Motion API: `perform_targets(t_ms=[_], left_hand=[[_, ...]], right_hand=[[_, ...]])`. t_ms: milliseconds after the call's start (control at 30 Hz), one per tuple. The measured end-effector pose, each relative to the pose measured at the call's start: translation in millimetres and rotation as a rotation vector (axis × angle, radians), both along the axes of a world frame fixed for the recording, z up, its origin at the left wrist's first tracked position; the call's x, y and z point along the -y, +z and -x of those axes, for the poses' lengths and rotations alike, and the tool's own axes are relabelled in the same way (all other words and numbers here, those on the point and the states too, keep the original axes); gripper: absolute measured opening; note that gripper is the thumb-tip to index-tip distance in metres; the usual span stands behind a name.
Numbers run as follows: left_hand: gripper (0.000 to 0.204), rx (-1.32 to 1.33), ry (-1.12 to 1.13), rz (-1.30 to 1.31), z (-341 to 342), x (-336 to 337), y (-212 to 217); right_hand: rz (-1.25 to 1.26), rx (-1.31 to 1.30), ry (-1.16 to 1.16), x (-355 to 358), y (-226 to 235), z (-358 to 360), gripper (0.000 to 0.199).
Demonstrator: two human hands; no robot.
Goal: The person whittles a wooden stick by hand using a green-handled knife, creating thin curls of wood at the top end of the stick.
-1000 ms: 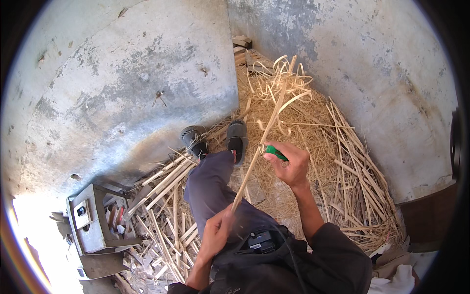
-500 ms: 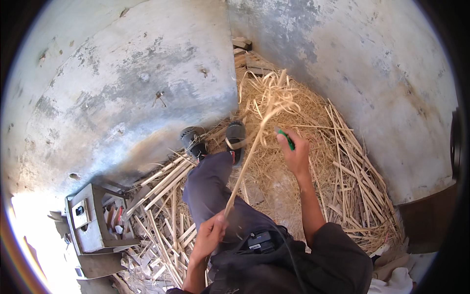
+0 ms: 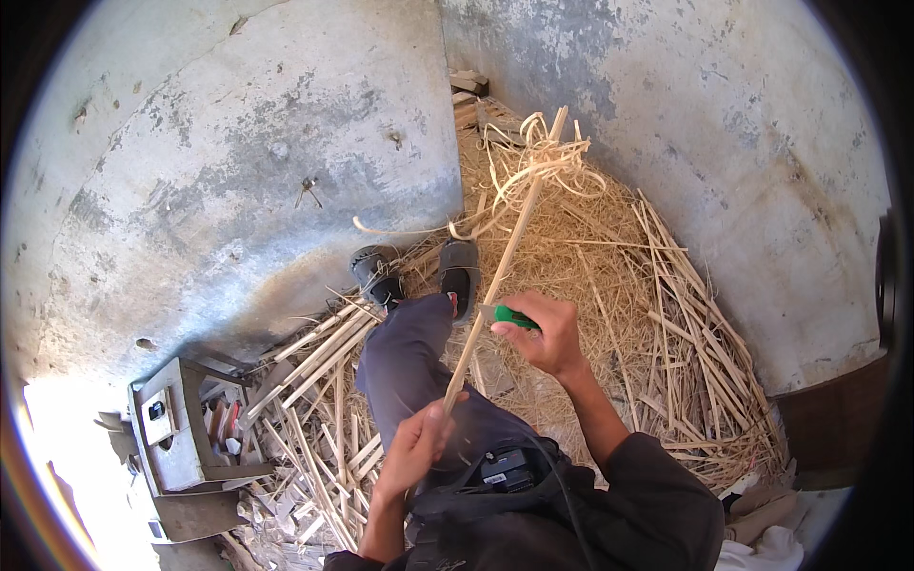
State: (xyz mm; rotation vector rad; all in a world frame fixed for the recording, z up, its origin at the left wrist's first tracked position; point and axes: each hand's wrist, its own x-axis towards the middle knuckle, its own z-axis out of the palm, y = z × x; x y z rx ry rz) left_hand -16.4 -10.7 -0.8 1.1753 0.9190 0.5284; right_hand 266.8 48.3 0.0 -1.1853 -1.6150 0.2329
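While the left hand (image 3: pixel 416 445) grips the stick (image 3: pixel 507 257), the right hand (image 3: pixel 550 335), closed around a green knife (image 3: pixel 517 317), has returned to it. Shaving seems to be resuming.

This view looks from the person's head, through the left of 2 wide fisheye cameras worn side by side, steeply down upon the pale stick (image 3: pixel 512 241), which crosses the middle. The camera is near, above the stick's lower end, with the wearer's dark shirt (image 3: pixel 609 514) just below that end. The field runs past the stick's upper end to the left wall (image 3: pixel 238 143) and right wall (image 3: pixel 714 171), whose edges bow around it.
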Motion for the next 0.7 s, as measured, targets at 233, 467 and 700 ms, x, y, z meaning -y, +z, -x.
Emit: perform_targets(t_ms=[233, 467, 700], left_hand=[[0.058, -0.025, -0.022, -0.072, -3, -3, 7], [0.055, 0.029, -0.019, -0.054, -10, -8, 15], [0.053, -0.002, 0.028, -0.031, -16, -6, 15]], right_hand=[[-0.039, 0.054, 0.048, 12, -2, 14, 0.038], [-0.032, 0.110, 0.041, 19, -2, 21, 0.038], [-0.056, 0.137, -0.049, 18, 1, 19, 0.035]])
